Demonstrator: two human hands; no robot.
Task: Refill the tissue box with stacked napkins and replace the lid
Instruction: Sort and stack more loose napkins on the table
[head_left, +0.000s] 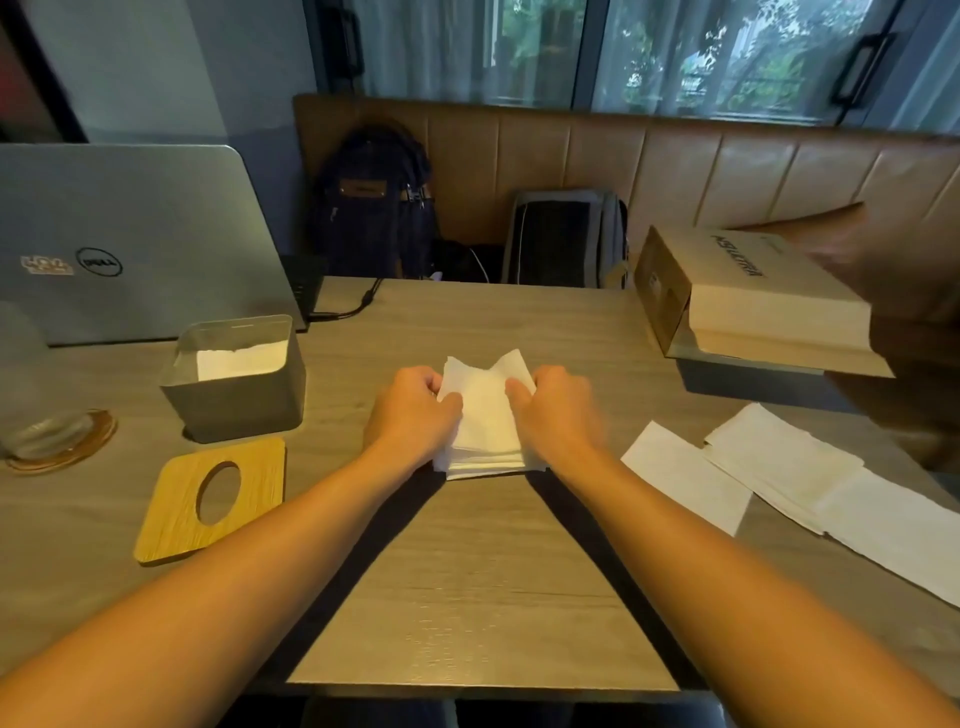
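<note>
Two bare hands are working a napkin stack mid-table, but going left to right first: a glass (39, 415) sits on an amber coaster (78, 444) at the far left edge, with a grey Dell laptop (130, 239) behind it, lid facing us. Next over is the grey tissue box (234, 384), open on top, with a few white napkins already lying inside. Its wooden lid (210, 499), the one with the oval hole, lies flat on the table (478, 597) just in front of the box, near the left forearm. Then the left hand (410, 415) and right hand (556, 410), each with fingers curled and pinching a side of the napkin stack (485, 421), which rests on the table between them, top corners sticking up. To the right, loose white sheets (789, 483) are spread flat, and a tan paper package (748, 296) sits at the far right.
</note>
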